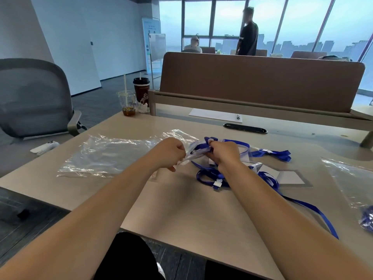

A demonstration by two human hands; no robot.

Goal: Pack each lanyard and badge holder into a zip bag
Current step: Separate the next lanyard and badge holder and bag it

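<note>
Two zip bags are lying flat on the table [191,211]: a large bag [105,156] at the left and another bag [351,182] at the right edge. Blue lanyards [268,178] are lying tangled right of centre; their number I cannot tell. The left hand [169,153] is pinching a clear plastic piece [191,155], whose long axis is running left to right and rising rightward. The right hand [224,153] is gripping a bunched lanyard [202,147] at its right end. Two cups [141,91] are standing at the far left corner.
</note>
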